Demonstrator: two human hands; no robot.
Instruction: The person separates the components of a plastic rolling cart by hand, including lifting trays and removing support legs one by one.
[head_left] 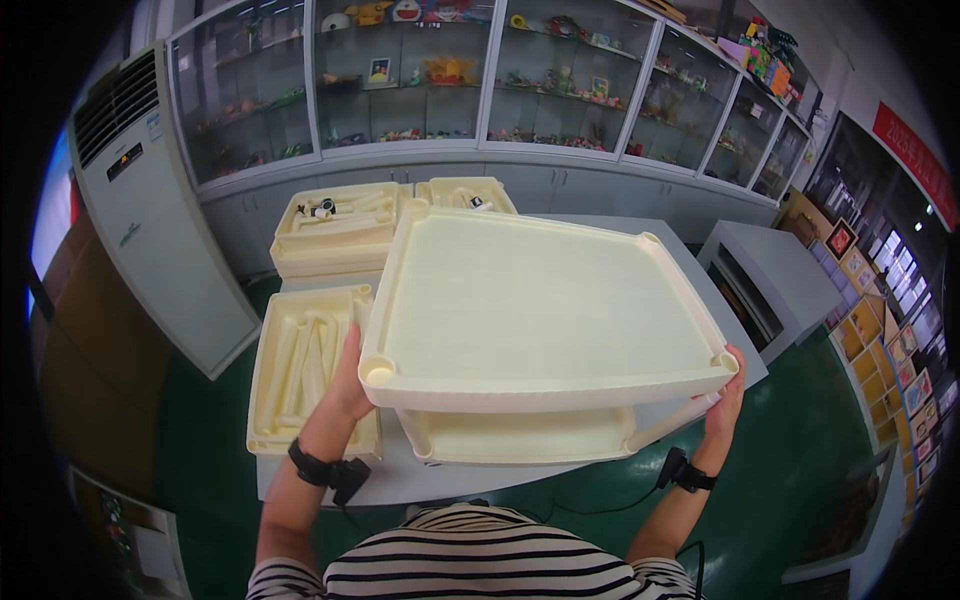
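A cream plastic shelf tray (550, 300) with round corner sockets is between my hands, over a similar lower tray (530, 440). My left hand (348, 385) grips its near left corner, the fingers partly hidden by the rim. At the near right corner, my right hand (727, 395) closes round the rim and the top of a post (672, 420). That post slants down to the lower tray. A second post (416, 432) stands at the near left. Whether the posts sit fully in the upper sockets cannot be seen. The far posts are hidden.
Left on the grey table (400, 488), a cream tray (258, 400) holds loose tubes. Behind it are stacked trays (335, 262) with tubes and small dark parts, and another tray (500, 190). A standing air conditioner (160, 220), glass cabinets (400, 100) and a grey open-sided unit (780, 270) surround the table.
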